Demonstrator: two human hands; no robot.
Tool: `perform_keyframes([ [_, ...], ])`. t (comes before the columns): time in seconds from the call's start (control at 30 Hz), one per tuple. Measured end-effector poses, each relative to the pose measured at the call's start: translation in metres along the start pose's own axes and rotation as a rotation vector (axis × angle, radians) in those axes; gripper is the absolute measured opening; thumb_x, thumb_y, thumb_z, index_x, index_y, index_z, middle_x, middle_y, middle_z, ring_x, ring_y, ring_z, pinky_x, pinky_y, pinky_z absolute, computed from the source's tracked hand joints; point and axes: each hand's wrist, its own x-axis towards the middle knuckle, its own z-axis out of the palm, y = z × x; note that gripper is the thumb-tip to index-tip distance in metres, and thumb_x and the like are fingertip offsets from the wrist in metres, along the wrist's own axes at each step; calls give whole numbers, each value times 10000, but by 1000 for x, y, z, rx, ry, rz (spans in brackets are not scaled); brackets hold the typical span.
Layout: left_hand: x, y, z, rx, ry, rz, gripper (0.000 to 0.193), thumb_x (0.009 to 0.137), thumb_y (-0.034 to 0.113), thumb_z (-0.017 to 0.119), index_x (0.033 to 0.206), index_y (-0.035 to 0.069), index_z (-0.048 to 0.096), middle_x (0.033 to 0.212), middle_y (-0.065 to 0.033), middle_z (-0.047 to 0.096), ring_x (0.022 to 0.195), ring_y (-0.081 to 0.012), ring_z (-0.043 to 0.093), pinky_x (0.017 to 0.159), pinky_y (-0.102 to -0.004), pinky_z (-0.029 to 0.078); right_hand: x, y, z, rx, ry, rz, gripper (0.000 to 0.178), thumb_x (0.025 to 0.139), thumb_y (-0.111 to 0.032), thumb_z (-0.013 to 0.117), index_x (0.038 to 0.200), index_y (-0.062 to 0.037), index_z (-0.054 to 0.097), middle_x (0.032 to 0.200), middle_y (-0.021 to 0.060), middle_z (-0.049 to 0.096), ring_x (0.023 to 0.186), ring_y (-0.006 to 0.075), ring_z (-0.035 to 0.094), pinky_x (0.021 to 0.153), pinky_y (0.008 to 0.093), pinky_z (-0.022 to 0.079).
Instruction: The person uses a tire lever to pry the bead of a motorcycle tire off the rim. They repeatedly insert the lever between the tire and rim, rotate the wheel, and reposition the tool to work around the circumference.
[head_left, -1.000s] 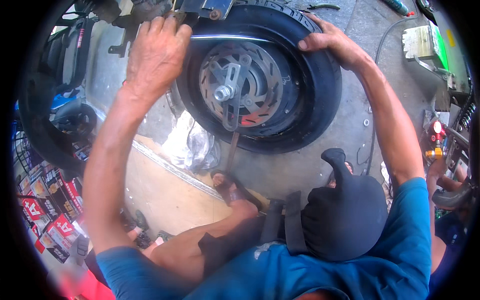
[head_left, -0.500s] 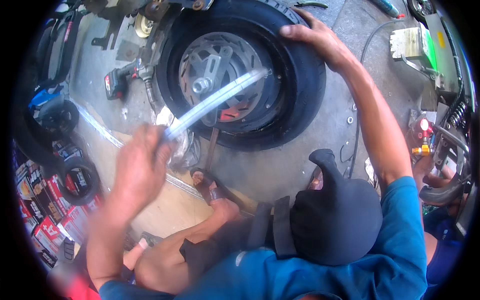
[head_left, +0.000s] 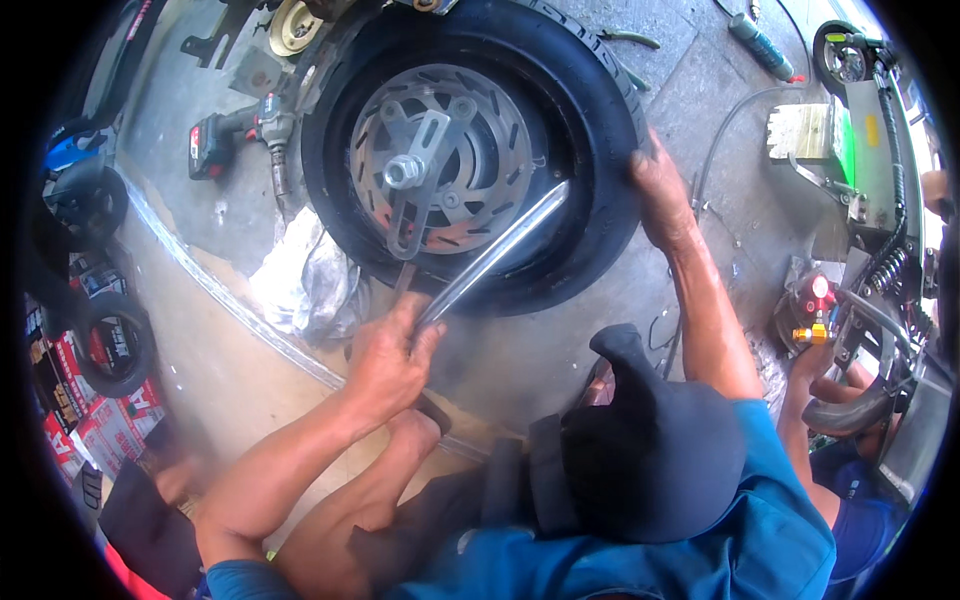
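A wheel with a black tyre (head_left: 612,120) lies flat in front of me, its slotted brake disc (head_left: 510,180) and hub nut facing up. My left hand (head_left: 385,355) is closed around one end of a shiny metal tyre lever (head_left: 490,255). The lever slants over the tyre's near side, its far tip by the inner edge on the right. A narrow brown bar (head_left: 404,279) sticks out from the wheel close to my left fingers; its lower end is hidden there. My right hand (head_left: 662,200) grips the tyre's right edge, thumb on the sidewall, fingers mostly hidden.
A cordless impact wrench (head_left: 240,135) and a crumpled white rag (head_left: 310,280) lie left of the wheel. A dark air hose (head_left: 715,160) curves along the right. Another person's hand (head_left: 815,370) is beside a red gauge (head_left: 818,290). Boxes (head_left: 110,430) stand at the left.
My left hand has swung right and slightly nearer with the lever, whose tip has moved to the tyre's right inner edge. My right hand has slid nearer along the tyre's edge.
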Motion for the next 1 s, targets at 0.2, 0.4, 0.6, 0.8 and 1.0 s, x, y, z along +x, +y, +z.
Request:
perform_keyframes([
  [0.2,25,-20,16,11,19,161,265,898,161,614,1125,35,563,896,-208,648,810,-374,637,721,-422,480,-7,0,-1,-51,-22,18,1129,629,-491,822,1451,62,281,1374,199,463,1288,283,423,1101,362,293],
  [0.4,32,-17,18,78,33,201,277,897,172,607,1136,42,552,875,-218,647,806,-407,634,706,-446,477,-8,-3,2,-58,-32,38,1132,611,-453,820,1449,73,271,1368,213,465,1279,302,437,1101,378,301],
  [0.6,-1,44,-32,206,-167,11,372,900,152,584,1239,21,505,838,-204,657,757,-386,646,697,-423,494,-9,-1,3,-48,22,75,1081,595,-402,796,1434,65,300,1329,220,495,1238,297,476,1074,372,341],
  [0.8,-5,130,-83,-411,-493,-169,519,868,80,596,1344,-28,419,958,-134,621,696,-220,621,627,-346,492,-2,3,7,105,53,11,976,623,-356,786,1390,67,355,1242,200,548,1140,265,536,1000,357,414],
  [1.0,-25,156,-98,-258,-401,28,446,936,142,572,1345,-1,466,880,-59,598,700,-112,580,618,-283,489,-10,-4,13,100,81,18,870,648,-282,781,1346,71,403,1180,175,577,1074,242,566,965,342,443],
])
